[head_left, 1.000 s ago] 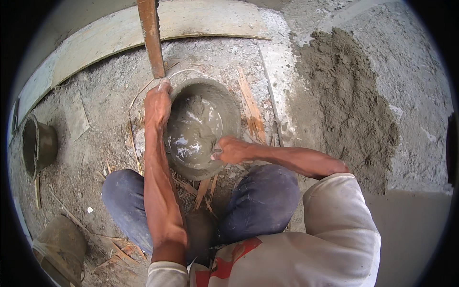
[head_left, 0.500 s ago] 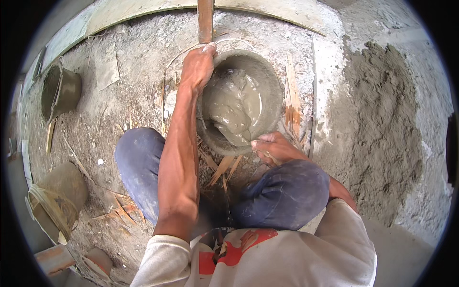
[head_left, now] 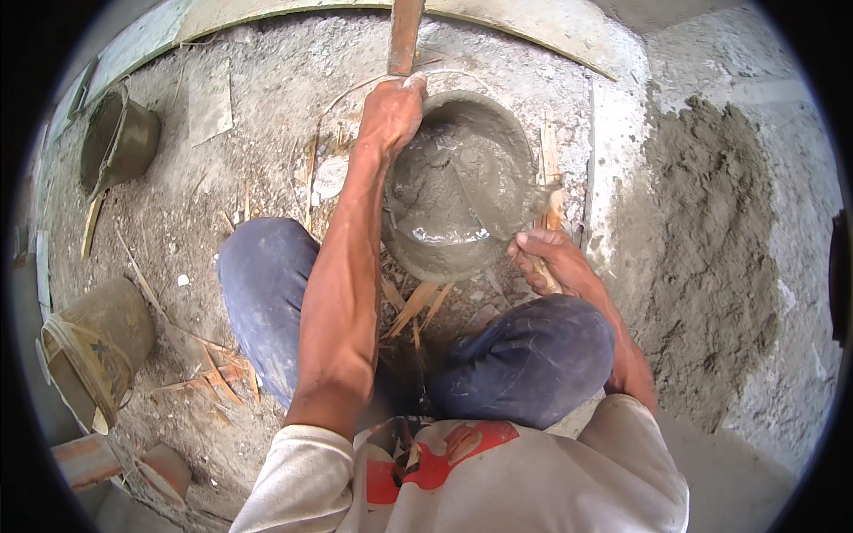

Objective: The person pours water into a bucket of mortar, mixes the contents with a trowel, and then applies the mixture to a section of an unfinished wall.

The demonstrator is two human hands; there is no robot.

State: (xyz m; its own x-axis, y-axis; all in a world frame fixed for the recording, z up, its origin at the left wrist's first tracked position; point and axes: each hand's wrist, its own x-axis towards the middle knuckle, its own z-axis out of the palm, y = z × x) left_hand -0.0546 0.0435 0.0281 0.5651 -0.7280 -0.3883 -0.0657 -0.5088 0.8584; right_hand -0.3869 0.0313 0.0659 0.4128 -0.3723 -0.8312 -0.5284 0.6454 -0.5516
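Observation:
A round bucket [head_left: 426, 265] of wet grey mortar [head_left: 449, 191] stands on the ground in front of my bent knees. My left hand [head_left: 391, 115] is closed on the upper left of its rim, beside the end of a brown wooden post [head_left: 405, 40]. At the bucket's lower right, my right hand [head_left: 553, 258] wraps round the pale handle of a trowel [head_left: 544, 274]. The trowel's blade seems coated in mortar at the right rim, so its outline is hard to make out.
Two more dirty buckets lie on the left, one farther off [head_left: 124, 142] and one nearer [head_left: 107, 333]. Wood splinters [head_left: 413, 306] litter the rubble. To the right, past a pale concrete edge [head_left: 613, 178], spreads a heap of grey mortar [head_left: 711, 266].
My right hand has moved right and slightly up along the rim. The mortar surface has changed shape and now looks smoother. My left hand keeps its hold on the rim.

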